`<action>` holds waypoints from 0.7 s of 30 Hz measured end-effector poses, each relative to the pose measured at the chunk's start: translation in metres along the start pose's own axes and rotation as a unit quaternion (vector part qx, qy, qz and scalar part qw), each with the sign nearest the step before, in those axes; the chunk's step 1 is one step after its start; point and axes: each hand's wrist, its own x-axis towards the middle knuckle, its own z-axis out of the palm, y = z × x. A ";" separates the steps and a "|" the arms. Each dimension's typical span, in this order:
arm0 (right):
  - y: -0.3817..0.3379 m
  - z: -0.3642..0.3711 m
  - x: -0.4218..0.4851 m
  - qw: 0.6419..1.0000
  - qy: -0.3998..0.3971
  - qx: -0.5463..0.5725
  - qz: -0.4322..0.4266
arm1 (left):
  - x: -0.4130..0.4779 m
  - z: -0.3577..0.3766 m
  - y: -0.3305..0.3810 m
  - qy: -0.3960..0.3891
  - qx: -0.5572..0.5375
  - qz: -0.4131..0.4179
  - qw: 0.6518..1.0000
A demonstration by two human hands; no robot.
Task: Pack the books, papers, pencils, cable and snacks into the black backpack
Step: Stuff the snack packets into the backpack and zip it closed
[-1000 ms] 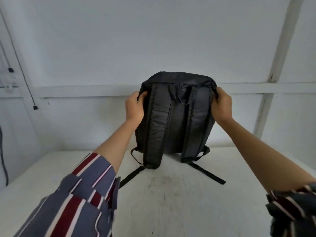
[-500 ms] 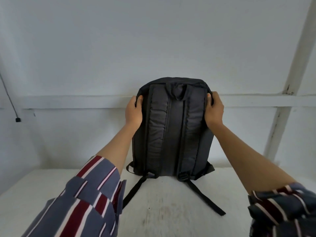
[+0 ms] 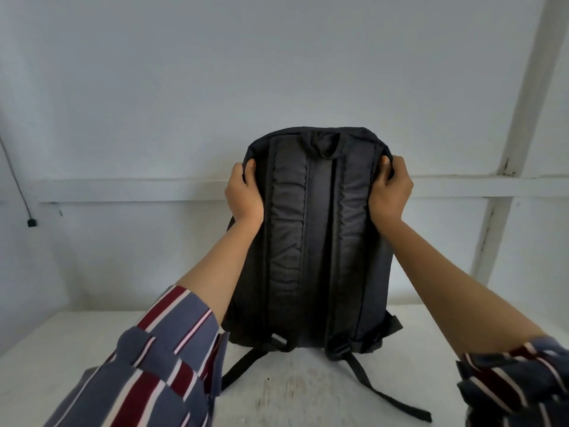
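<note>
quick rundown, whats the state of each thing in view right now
black backpack: upright on the table, strap side toward the camera, held at both upper corners; whether it is zipped cannot be seen
left hand: grip on the backpack's upper left edge
right hand: grip on the upper right edge
shoulder straps: flat against the back panel, loose tails trailing on the table
table: white, scuffed, bearing the backpack

You see a plain black backpack with black straps on a white, scuffed table. Your sleeves carry blue-grey, dark red and pale pink stripes. The wall is pale grey-white, its beams white.
</note>
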 end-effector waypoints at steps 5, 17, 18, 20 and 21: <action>0.015 0.000 0.006 0.996 -0.068 -0.054 0.022 | 0.013 -0.003 -0.008 -0.095 0.055 -0.029 0.993; 0.033 0.002 0.050 0.951 -0.295 0.001 0.095 | 0.051 -0.009 -0.021 -0.272 0.022 -0.070 0.959; 0.034 0.003 0.052 0.949 -0.297 0.003 0.101 | 0.054 -0.007 -0.022 -0.278 0.017 -0.089 0.956; 0.038 0.008 0.056 0.950 -0.296 -0.017 0.098 | 0.061 -0.004 -0.024 -0.289 0.020 -0.115 0.950; 0.039 0.011 0.057 0.951 -0.293 -0.026 0.095 | 0.064 -0.003 -0.024 -0.299 0.028 -0.123 0.946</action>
